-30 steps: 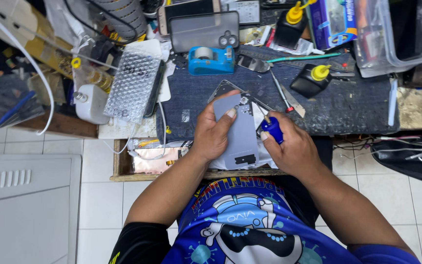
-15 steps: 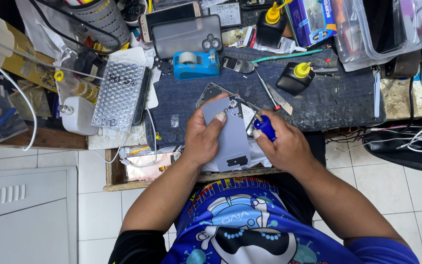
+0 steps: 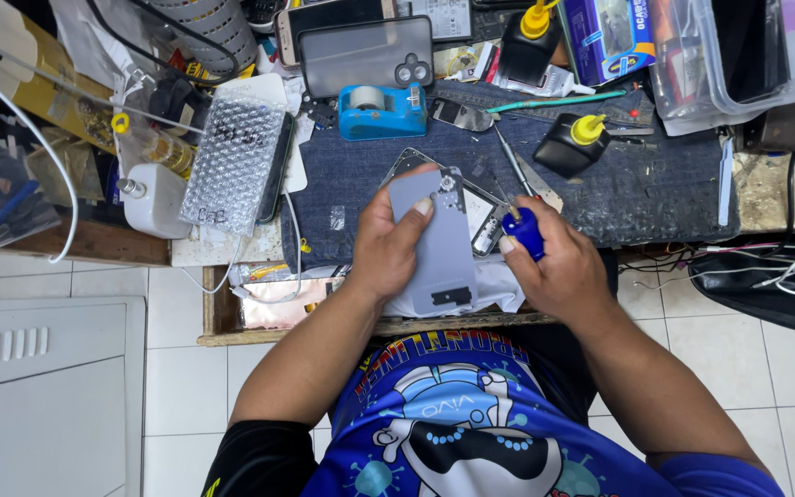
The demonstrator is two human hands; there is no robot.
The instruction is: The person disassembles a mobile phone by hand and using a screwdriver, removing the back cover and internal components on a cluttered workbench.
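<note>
Phone back panel [image 3: 442, 241], grey and flat, was held tilted above the near edge of the surface [image 3: 664, 198], over the opened phone body [image 3: 476, 207] that lay on the dark mat. Compared with the pictures from a moment before, the panel and both hands were seen almost unmoved against the phone body; the tip of the blue-handled screwdriver [image 3: 524, 228] was kept close by the upper right corner of the panel, so the same fine work at that corner was judged to be carried on, not finished.

The left hand [image 3: 388, 248] was closed on the panel, its thumb laid across the grey face and the other fingers wrapped behind the left edge. The right hand [image 3: 563, 271] was clenched round the screwdriver's blue handle, with the thin shaft pointed up and away towards the far edge of the surface.

A blue tape dispenser [image 3: 381, 110] was stood further back on the mat, and a black bottle with a yellow cap [image 3: 570, 144] was set to the right of it, well apart from both hands. A white cloth [image 3: 494, 285] was spread under the panel at the near edge.
</note>
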